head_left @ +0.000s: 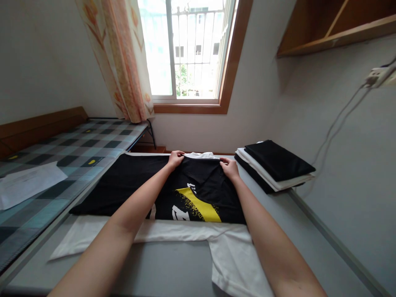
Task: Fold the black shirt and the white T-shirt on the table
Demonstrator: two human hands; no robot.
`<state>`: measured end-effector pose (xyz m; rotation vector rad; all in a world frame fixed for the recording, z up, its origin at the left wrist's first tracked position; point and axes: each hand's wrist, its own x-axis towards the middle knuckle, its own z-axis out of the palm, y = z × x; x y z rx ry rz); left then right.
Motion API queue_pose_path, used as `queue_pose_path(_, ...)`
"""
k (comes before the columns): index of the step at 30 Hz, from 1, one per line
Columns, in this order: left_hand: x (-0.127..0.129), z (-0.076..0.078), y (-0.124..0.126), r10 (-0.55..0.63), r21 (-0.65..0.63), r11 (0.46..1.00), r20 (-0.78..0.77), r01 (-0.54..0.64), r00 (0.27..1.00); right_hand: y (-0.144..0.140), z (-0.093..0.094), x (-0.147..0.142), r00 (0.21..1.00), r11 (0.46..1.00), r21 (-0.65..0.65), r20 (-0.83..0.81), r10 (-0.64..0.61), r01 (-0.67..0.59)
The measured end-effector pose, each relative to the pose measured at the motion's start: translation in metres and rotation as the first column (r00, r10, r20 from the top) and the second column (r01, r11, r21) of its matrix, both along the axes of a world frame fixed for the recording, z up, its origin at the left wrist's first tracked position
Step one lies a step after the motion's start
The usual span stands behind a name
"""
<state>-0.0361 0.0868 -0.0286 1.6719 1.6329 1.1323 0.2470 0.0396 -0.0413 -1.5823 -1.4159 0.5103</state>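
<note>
Grey and long, the table runs away from the person toward a bright window with a flowery curtain hanging at its side. Both arms reach out over the table, so the hands work at its far end. A black T-shirt with a yellow and white print lies flat there, and both hands are on its far edge. The left hand is curled shut, pinching a bit of the black cloth. The right hand is just across from it, fingers bent down and gripping the same edge. Between the two hands the cloth is lifted and folded over a little, which looks like why they hold it at two spots: the edge stays straight that way. Under the black shirt, closer to the person than the hands, lies a white T-shirt, spread flat with one part hanging toward the near edge. A bit more white cloth peeks out just past the hands. Off beside the right hand sits a neat stack of folded clothes, black and white, kept out of the way of the flat shirts. Far off beside the left hand is a bed with a checked cover and a white sheet of paper on it.
</note>
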Motion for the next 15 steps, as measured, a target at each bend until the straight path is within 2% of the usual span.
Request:
queue_pose_path(5, -0.002, 0.001, -0.001, -0.007, 0.001, 1.0, -0.067, 0.007, 0.998, 0.002, -0.005, 0.003, 1.0, 1.0, -0.001, 0.006, 0.007, -0.007)
queue_pose_path(11, -0.005, 0.009, -0.004, -0.131, -0.053, 0.991, -0.115, 0.126, 0.985, 0.004, -0.009, 0.003, 0.994, 0.994, 0.037, -0.043, 0.101, -0.1)
queue_pose_path(15, -0.007, 0.011, -0.003, -0.183, -0.074, 0.982, -0.124, 0.175, 0.975, 0.004, -0.006, 0.002, 0.994, 0.994, 0.048, -0.051, 0.098, -0.096)
